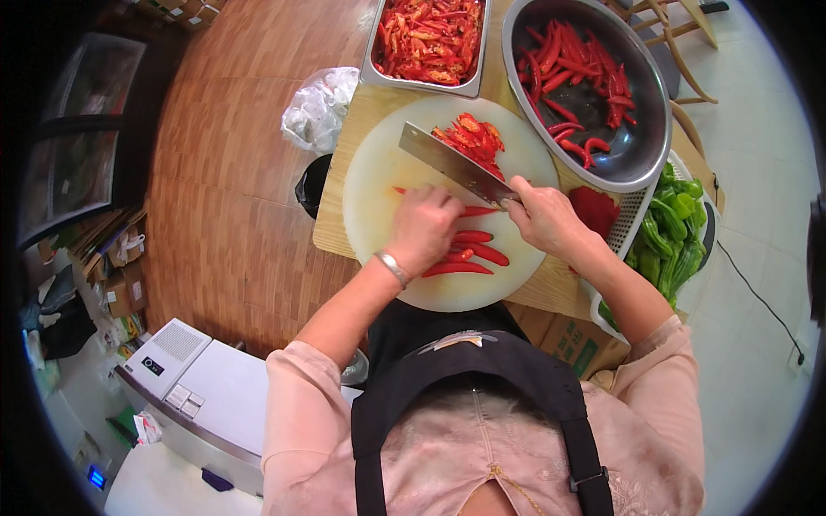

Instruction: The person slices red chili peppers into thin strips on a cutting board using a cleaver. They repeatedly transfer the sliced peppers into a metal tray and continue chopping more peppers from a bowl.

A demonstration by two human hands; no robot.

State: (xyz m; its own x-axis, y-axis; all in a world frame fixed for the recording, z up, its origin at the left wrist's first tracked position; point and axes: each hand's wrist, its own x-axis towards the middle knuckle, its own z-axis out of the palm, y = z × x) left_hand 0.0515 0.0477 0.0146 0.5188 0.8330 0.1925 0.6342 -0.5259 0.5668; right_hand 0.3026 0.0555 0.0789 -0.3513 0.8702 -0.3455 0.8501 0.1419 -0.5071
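My right hand is closed on the handle of a Chinese cleaver, whose wide blade slants over a round white cutting board. Under the fingers of my left hand lies a whole red chili pepper, its ends showing on both sides. Several more red chilies rest on the board beside that hand, nearer my body. Beyond the blade is a pile of sliced red chilies.
A metal pan of cut chilies and a steel bowl of whole red chilies stand behind the board. Right are a dark red cloth and green peppers in a white basket. A plastic bag is left of the wooden table.
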